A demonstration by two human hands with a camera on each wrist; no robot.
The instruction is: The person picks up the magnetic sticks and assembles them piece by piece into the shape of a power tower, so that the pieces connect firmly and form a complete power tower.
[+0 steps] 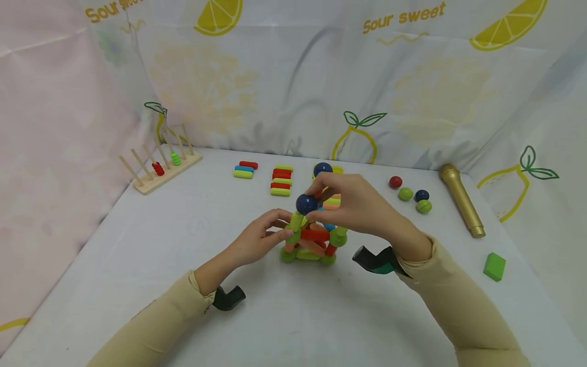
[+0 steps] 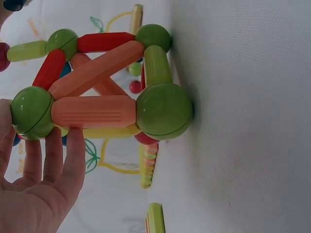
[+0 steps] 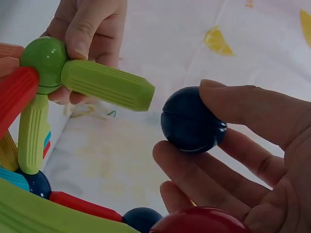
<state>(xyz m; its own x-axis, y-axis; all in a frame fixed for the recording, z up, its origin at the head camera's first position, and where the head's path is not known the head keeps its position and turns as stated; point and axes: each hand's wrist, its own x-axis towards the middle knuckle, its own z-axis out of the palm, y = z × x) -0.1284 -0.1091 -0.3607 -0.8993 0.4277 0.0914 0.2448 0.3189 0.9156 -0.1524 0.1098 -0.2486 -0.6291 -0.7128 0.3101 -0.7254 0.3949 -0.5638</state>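
A frame of ribbed rods and balls (image 1: 315, 235) stands on the table, with green balls at its near corners. My left hand (image 1: 259, 237) holds its near upper-left green ball (image 2: 32, 112), thumb on one side and fingers behind. From that ball a yellow-green rod (image 3: 109, 85) sticks up with a free end. Between thumb and fingers my right hand (image 1: 355, 204) pinches a dark blue ball (image 3: 192, 120). In the right wrist view, a small gap separates this ball from the rod's tip. The right hand hides part of the frame's far side in the head view.
Behind the frame lie stacked coloured rods (image 1: 281, 181) and a smaller group of rods (image 1: 243, 174). A wooden peg rack (image 1: 167, 176) stands back left. To the right are several loose balls (image 1: 405, 193), a gold microphone (image 1: 462, 201) and a green block (image 1: 495, 266).
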